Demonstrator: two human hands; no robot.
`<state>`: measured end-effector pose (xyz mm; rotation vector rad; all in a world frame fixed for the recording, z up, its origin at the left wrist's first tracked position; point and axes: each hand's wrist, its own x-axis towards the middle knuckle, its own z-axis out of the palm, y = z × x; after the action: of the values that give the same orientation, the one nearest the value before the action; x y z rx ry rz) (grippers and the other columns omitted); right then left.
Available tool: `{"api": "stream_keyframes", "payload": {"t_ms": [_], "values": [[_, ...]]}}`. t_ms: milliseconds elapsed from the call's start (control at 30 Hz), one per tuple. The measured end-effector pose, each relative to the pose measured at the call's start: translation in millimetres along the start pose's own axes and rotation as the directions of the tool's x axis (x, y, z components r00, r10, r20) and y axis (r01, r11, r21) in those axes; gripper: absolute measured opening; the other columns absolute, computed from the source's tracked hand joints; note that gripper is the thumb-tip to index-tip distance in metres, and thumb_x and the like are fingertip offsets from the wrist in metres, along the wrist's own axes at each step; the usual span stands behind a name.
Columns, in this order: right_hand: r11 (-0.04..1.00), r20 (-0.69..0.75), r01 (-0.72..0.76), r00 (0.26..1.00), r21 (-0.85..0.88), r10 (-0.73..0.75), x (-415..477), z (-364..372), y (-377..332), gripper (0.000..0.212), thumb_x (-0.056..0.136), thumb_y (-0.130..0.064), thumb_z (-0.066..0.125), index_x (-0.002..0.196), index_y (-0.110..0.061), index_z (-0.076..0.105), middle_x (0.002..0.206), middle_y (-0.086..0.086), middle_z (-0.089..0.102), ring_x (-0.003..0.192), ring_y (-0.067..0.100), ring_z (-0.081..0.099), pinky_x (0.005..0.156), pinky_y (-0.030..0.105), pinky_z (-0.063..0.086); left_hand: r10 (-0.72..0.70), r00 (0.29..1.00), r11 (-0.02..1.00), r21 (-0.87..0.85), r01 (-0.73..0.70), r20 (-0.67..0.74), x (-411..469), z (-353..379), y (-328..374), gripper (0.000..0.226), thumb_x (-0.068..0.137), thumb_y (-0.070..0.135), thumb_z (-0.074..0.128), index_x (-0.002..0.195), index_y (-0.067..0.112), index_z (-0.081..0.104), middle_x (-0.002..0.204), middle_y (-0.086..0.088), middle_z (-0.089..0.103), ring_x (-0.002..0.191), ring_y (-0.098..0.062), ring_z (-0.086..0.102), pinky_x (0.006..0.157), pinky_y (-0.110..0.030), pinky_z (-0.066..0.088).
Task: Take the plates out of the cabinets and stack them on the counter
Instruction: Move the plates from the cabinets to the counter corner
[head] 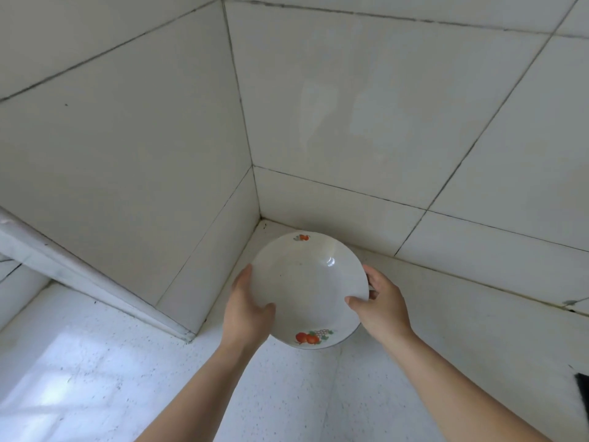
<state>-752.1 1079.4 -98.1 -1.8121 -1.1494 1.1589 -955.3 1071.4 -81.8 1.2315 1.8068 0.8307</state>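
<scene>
A white plate (306, 288) with small red fruit prints on its rim is held over the speckled white counter (127, 378), close to the tiled corner. My left hand (245, 311) grips its left edge, thumb on the inside. On the right edge sits my right hand (379, 304), thumb over the rim. I cannot tell whether the plate touches the counter. No cabinet is in view.
White tiled walls (350, 122) meet in a corner just behind the plate. A tiled pillar juts out at the left, ending at a corner (188, 336). A dark object (583, 393) shows at the right edge of the counter.
</scene>
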Motion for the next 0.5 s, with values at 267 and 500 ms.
{"api": "stream_keyframes", "payload": {"t_ms": [267,500], "values": [[0.997,0.035,-0.008,0.999,-0.071,0.010,21.7,13.0,2.8,0.057,0.077,-0.003,0.065,0.124,-0.032,0.053,0.101,-0.012,0.065,0.084,-0.005,0.059,0.058,0.010,0.042,-0.024,1.000,0.998,0.057,0.024,-0.008,19.3,1.5,-0.2,0.063,0.077,-0.007,0.055,0.135,0.014,0.039,0.107,0.012,0.039,0.100,-0.009,0.042,0.058,-0.010,0.031],[0.994,0.022,-0.021,0.999,-0.105,0.024,30.3,16.9,8.8,0.056,0.077,-0.005,0.068,0.126,-0.028,0.054,0.098,-0.011,0.066,0.082,-0.005,0.059,0.059,0.011,0.043,-0.039,0.999,0.997,0.063,0.038,0.013,26.2,4.1,0.0,0.066,0.080,-0.005,0.055,0.139,0.014,0.034,0.124,0.004,0.044,0.101,-0.004,0.034,0.080,-0.021,0.032]]}}
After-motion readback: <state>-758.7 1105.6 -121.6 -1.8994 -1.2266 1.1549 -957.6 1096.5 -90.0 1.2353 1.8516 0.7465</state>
